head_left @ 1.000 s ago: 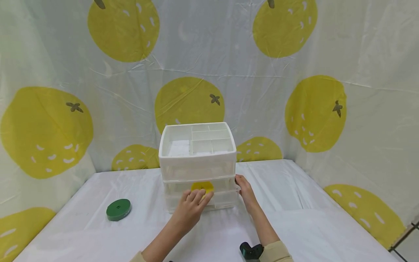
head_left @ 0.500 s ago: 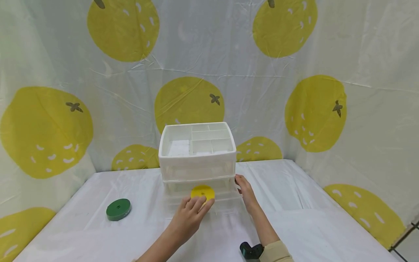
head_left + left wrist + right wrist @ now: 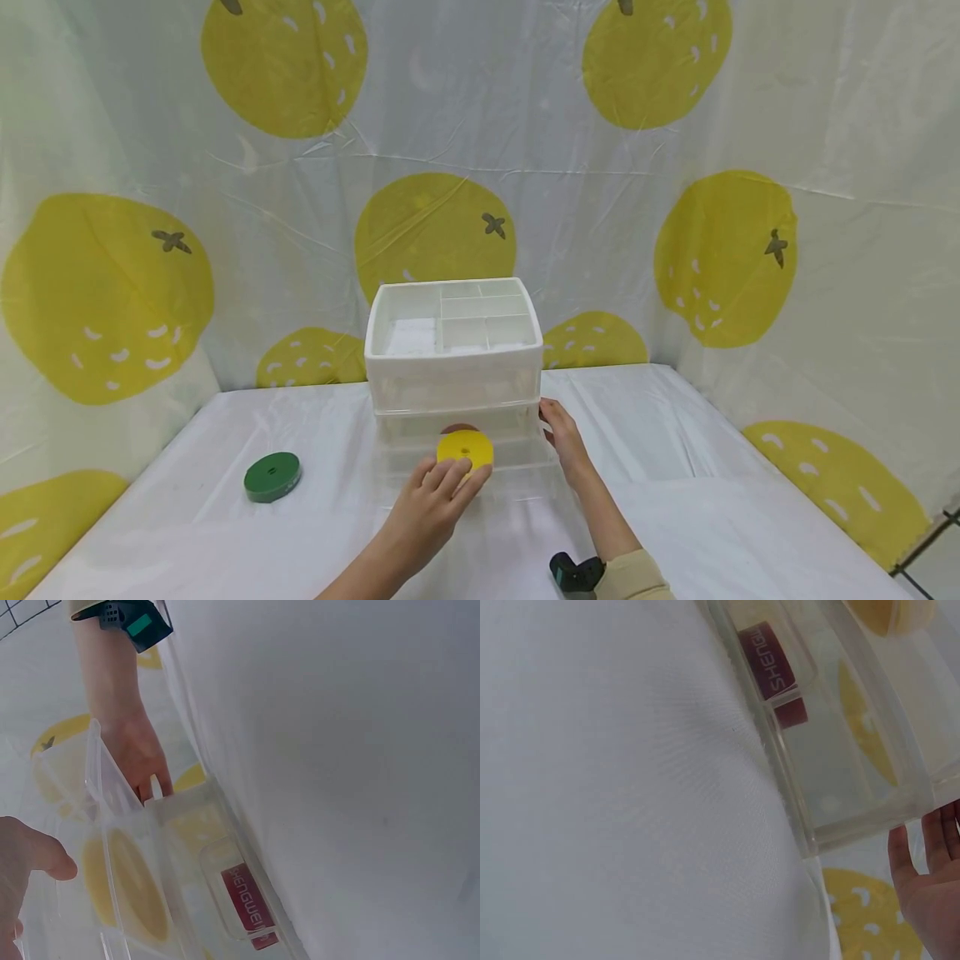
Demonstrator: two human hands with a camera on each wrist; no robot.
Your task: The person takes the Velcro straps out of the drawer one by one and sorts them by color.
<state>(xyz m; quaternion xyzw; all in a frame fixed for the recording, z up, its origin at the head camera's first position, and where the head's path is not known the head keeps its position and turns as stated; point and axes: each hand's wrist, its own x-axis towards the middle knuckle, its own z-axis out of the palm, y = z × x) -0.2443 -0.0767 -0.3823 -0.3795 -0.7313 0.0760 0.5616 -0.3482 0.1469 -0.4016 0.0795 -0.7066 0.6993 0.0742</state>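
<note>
A white drawer unit (image 3: pixel 453 358) with see-through drawers stands on the table. One clear drawer (image 3: pixel 517 450) below its top section is pulled partway out. My left hand (image 3: pixel 423 517) holds this drawer's front; in the left wrist view its thumb shows, while most fingers are hidden. Inside the drawer, just past those fingers, leans a flat yellow roll (image 3: pixel 465 447) with a small centre hole. Behind it peeks a reddish-brown rounded edge (image 3: pixel 459 428). My right hand (image 3: pixel 566 446) rests against the unit's right side; in the right wrist view its fingers are loosely extended.
A flat green roll (image 3: pixel 272 477) lies on the white-covered table (image 3: pixel 225 542) to the left. The unit's top tray (image 3: pixel 408 337) is divided into compartments. Behind hangs a curtain (image 3: pixel 585 242) printed with yellow fruit. A dark wrist device (image 3: pixel 576 573) sits by my right sleeve.
The clear drawer has slid out toward me with my left hand, bringing the yellow roll nearer. The reddish-brown edge has come into view behind it. My right hand stays at the unit's side.
</note>
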